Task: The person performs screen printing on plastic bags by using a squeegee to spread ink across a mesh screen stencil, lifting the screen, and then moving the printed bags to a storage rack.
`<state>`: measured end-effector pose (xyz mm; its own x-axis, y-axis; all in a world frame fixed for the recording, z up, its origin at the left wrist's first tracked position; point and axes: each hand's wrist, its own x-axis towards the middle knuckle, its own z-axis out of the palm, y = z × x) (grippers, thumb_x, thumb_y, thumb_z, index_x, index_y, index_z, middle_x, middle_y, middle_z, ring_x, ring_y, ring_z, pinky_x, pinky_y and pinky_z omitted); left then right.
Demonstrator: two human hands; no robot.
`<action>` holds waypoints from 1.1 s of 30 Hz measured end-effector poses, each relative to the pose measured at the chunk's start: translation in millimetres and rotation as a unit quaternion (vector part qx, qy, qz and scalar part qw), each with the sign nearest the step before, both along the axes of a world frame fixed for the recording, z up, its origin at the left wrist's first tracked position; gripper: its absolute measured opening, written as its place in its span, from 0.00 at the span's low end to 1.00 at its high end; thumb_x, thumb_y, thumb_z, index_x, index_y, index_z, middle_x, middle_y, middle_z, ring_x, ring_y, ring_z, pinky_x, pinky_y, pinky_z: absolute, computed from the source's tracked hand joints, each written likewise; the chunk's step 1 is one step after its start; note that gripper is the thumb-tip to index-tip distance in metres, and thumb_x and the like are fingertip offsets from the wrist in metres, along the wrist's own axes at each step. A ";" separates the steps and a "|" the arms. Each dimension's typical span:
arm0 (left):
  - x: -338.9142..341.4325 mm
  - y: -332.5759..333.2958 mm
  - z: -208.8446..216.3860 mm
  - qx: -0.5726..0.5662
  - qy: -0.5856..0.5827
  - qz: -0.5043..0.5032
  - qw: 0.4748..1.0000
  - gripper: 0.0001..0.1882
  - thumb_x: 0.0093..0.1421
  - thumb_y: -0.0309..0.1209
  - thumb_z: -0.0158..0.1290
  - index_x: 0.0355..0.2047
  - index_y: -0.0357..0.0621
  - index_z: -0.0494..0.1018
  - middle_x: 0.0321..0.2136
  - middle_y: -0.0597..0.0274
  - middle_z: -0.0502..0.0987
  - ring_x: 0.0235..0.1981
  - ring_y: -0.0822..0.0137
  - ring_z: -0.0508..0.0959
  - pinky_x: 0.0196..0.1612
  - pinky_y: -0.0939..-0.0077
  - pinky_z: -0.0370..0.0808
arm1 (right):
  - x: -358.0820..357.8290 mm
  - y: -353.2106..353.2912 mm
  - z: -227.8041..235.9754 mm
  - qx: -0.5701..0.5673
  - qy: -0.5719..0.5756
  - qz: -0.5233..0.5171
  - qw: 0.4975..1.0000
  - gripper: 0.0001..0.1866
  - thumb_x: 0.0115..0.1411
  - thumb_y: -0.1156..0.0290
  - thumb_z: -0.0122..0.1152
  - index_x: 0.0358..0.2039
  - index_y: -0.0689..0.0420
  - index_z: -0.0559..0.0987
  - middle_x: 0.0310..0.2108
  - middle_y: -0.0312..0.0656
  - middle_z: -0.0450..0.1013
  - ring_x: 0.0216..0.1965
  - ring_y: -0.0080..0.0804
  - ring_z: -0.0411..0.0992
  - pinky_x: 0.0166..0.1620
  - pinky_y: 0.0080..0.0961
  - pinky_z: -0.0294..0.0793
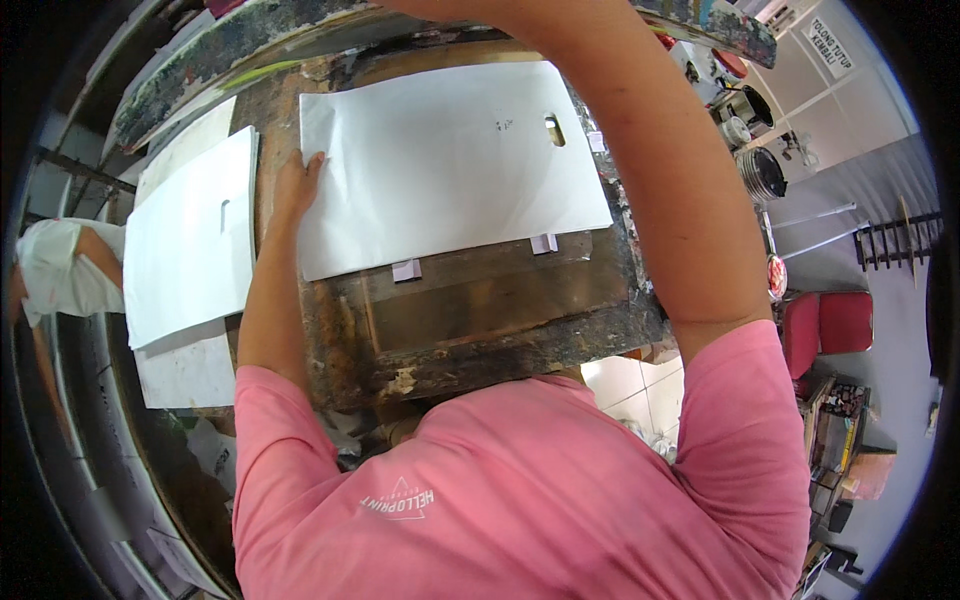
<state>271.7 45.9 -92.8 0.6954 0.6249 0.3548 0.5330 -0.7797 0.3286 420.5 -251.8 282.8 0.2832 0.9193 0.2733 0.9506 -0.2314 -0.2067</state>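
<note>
A person in a pink shirt [520, 480] leans over a stained, paint-crusted wooden worktable [480, 320], seen from above their head. A large white sheet [450, 160] with a slot-shaped handle cutout near its far right side (it looks like a flat bag blank) lies on the table in front of them, its near edge resting against two small pale tabs [407, 269] stuck to the table.

The left hand [297, 185] lies flat with fingers stretched out and together, palm down, pressing on the left edge of the white sheet; it grips nothing. The right arm [660, 170] reaches up and away across the right side of the sheet, and the right hand is out of the picture past the top edge, so its fingers cannot be judged.

To the left of the table sits a stack of similar white sheets [190, 240], also with a slot cutout, apart from the sheet under the hand. At the far left edge another person in a white top [60, 270] is partly visible. On the right are red chairs [830, 325] and cluttered shelves, well away from the table.
</note>
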 end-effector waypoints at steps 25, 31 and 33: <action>8.0 -1.8 5.4 -0.009 -0.031 -0.099 0.995 0.38 0.73 0.50 0.53 0.68 0.26 0.65 0.68 0.28 0.67 0.70 0.35 0.66 0.71 0.52 0.63 | 10.6 22.8 -57.8 0.219 -0.098 -0.003 0.971 0.22 0.60 0.46 0.59 0.30 0.50 0.91 0.31 0.42 0.84 0.37 0.38 0.81 0.47 0.45 0.64; 4.5 16.7 -10.0 -0.019 -0.034 -0.151 0.988 0.38 0.73 0.49 0.54 0.69 0.27 0.64 0.71 0.30 0.63 0.73 0.35 0.62 0.74 0.53 0.59 | 3.2 26.9 -57.6 0.143 -0.106 0.020 0.984 0.20 0.68 0.49 0.55 0.44 0.43 0.91 0.38 0.33 0.86 0.41 0.36 0.81 0.50 0.52 0.62; 4.1 18.3 -11.0 -0.011 -0.027 -0.149 0.988 0.38 0.72 0.49 0.54 0.69 0.27 0.64 0.71 0.30 0.63 0.73 0.35 0.62 0.74 0.53 0.59 | 2.7 25.0 -57.2 0.133 -0.115 0.039 0.984 0.20 0.67 0.49 0.55 0.44 0.43 0.91 0.38 0.34 0.86 0.41 0.36 0.80 0.51 0.53 0.62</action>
<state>275.8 64.2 -103.8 0.8302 0.4032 0.3849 0.2624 -0.8919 0.3684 423.2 -226.9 225.6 0.1172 0.8235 0.5550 0.9921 -0.1226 -0.0276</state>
